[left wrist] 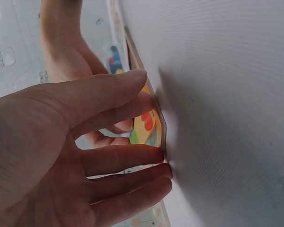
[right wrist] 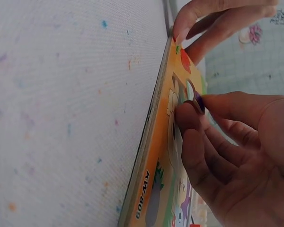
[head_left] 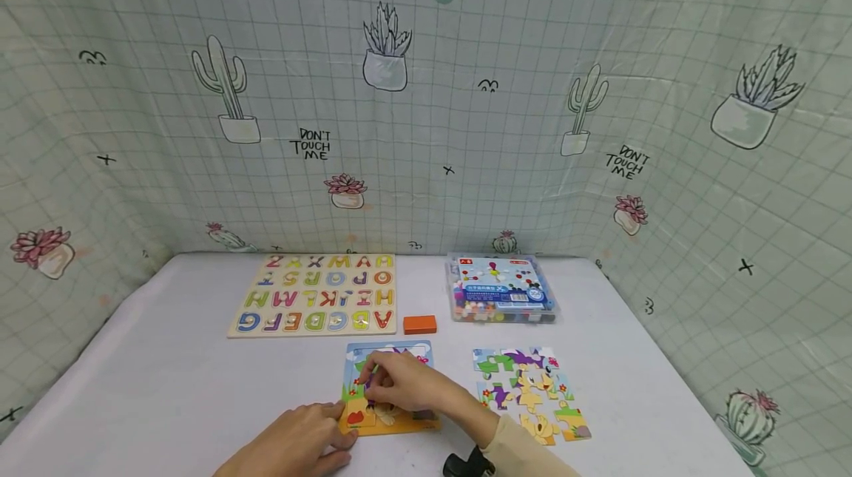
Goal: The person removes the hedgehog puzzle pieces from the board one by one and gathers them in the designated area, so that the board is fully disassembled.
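A small picture puzzle board (head_left: 389, 430) with an orange lower border lies near the front of the table. My left hand (head_left: 296, 436) rests at its lower left corner, thumb and fingertips touching the edges with the fingers fairly straight. Over the board, my right hand (head_left: 406, 381) pinches a puzzle piece (right wrist: 199, 102) with purple on it between thumb and finger. The piece stands tilted close above the recess, and the hand covers much of the picture in the head view. More puzzle pieces (head_left: 531, 401) lie to the right, laid out roughly as a cartoon animal.
A wooden alphabet board (head_left: 311, 309) lies at the back left. Beside it sits an orange block (head_left: 420, 325). At the back right is a clear plastic box (head_left: 502, 292) with a blue label. A black object (head_left: 466, 464) shows by the right wrist.
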{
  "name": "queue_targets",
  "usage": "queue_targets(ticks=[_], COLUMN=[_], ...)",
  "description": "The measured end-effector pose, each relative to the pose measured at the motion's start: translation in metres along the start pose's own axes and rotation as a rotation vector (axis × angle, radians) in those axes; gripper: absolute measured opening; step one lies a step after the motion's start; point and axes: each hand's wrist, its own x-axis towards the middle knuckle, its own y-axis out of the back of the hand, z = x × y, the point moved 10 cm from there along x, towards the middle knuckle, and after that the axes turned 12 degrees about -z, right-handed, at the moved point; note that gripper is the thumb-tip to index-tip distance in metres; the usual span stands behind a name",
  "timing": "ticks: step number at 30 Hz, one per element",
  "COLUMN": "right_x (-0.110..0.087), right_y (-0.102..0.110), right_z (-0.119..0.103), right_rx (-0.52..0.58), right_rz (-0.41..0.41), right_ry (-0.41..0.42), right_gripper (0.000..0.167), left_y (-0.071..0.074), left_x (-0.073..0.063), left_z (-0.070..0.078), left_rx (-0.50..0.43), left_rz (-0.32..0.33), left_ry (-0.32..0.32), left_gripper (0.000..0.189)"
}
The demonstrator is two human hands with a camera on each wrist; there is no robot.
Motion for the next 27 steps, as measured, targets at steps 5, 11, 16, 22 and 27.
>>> queue_targets(ticks=[5, 11, 16, 22, 27], right_x=[0.0, 0.0, -0.002, -0.005, -0.012], right_y=[0.0, 0.0, 0.0, 0.003, 0.01], right_z=[0.002, 0.002, 0.003, 0.005, 0.008], right_rx=[0.023, 0.066, 0.081, 0.075, 0.076], right_rz=[-0.015, -0.036, -0.036, -0.017, 0.002], right_ry=[-0.004, 0.015, 0.027, 0.025, 0.013], right_gripper=[0.012, 0.012, 0.012, 0.012, 0.012], left_y=[0.001, 0.001, 0.001, 0.001, 0.002], left_x=[0.001, 0.002, 0.002, 0.002, 0.002], left_z=[0.0, 0.002, 0.002, 0.003, 0.004], left_rx=[-0.005, -0.003, 0.003, 0.004, 0.01], left_rz=[0.01, 0.024, 0.025, 0.016, 0.026], left_ry=[-0.004, -0.014, -0.019, -0.018, -0.015], left_gripper=[0.022, 0.02, 0.02, 0.019, 0.019])
